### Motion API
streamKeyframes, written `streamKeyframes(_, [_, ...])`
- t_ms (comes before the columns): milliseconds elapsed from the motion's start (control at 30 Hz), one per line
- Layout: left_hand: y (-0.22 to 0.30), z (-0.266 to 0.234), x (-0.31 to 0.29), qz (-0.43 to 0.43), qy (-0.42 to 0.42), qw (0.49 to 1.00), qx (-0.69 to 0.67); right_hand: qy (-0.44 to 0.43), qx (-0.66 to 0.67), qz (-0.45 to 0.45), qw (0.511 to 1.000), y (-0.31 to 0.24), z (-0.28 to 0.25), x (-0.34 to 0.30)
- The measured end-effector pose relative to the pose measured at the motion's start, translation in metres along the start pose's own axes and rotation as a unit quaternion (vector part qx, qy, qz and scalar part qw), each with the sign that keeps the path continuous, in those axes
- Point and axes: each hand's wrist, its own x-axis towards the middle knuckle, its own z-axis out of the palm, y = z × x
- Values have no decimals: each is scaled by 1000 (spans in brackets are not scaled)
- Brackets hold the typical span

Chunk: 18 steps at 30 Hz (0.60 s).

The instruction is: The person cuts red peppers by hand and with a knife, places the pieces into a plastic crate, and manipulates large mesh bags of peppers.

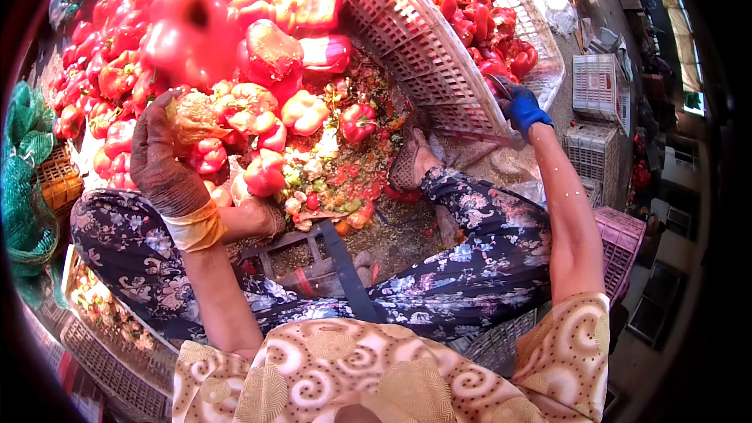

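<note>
My left hand (164,153), in a brown work glove with a yellow cuff, is raised beside the pepper heap at left. Its fingers stretch upward, apart from the thumb side. A tan, ragged pepper piece (200,117) shows right beside the fingers; whether they touch it I cannot tell. Above the hand a large red bell pepper (192,39) is smeared by motion. My right hand (525,112), in a blue glove, is closed round a small dark knife (500,86) at the rim of a tilted white crate (431,47). Red peppers (474,19) lie beyond that crate's side.
Red bell peppers (117,70) heap up ahead and to the left. Seeds and pepper scraps (345,180) cover the ground between my feet. A green net bag (30,180) and an orange crate (59,176) stand at left; white crates (595,86) and a pink crate (619,247) at right.
</note>
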Motion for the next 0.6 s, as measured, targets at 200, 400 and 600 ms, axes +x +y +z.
streamKeyframes(200, [124, -150, -1, 266, 52, 945, 185, -11, 106, 60, 993, -27, -66, -20])
streamKeyframes(400, [142, -399, -21, 246, 113, 910, 315, -42, 180, 74, 980, -84, -125, -121])
streamKeyframes(600, [62, -562, -71, -145, 97, 621, 764, -97, 297, 113, 943, 23, 0, -183])
